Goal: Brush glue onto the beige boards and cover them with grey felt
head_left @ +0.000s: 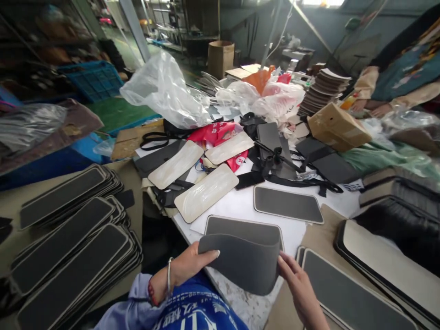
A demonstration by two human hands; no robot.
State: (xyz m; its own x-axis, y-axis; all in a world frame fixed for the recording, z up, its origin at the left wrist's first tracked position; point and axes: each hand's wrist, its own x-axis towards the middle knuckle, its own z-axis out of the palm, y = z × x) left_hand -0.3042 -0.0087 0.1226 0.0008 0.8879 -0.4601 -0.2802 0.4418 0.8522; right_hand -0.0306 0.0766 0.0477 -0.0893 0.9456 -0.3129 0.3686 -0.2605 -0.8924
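My left hand (pixel 195 262) pinches the left end of a dark grey flexible sheet (pixel 240 263), thumb on top. The sheet's right end is between the fingers of my right hand (pixel 296 279). Bent in a curve, the sheet hangs over the near part of a light-edged grey panel (pixel 245 228) on the white table surface (pixel 237 206). Beyond it lies another grey panel (pixel 288 204). Three pale panels with shiny, streaked faces (pixel 206 192) rest at the centre-left, one partly over a red bag (pixel 216 133).
Stacks of grey panels (pixel 68 275) stand at left, more (pixel 347 288) at right. Behind are a black phone (pixel 250 179), dark straps, plastic bags (pixel 168 91), a cardboard box (pixel 338 126) and a tall stack (pixel 325 91). Another person's hands (pixel 380 110) rest at the far right.
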